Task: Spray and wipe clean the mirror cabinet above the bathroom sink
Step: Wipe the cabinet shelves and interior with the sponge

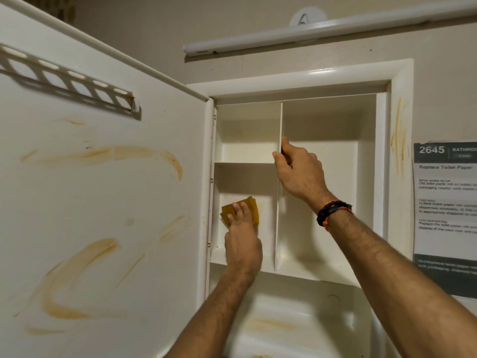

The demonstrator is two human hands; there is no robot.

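**We wipe inside the cabinet**

We see the cabinet (pixel 304 81) on the wall with its door (pixel 103 189) swung wide open to the left. The door has orange-brown smears (pixel 108 153) on its inside. More smears run down the right side of the cabinet frame.

Our left hand (pixel 242 244) reaches into the lower left compartment. Its fingers are straight and press a yellow cloth (pixel 251 206) flat on the back wall there.

Our right hand (pixel 299 171) is higher up. Its fingers and thumb pinch the front edge of the tall divider (pixel 280 125) in the middle of the cabinet. A black and orange wristband (pixel 334 211) sits on that wrist.

A white light bar (pixel 309 32) hangs above the cabinet. A paper sheet (pixel 446 202) is stuck on the wall to the right.
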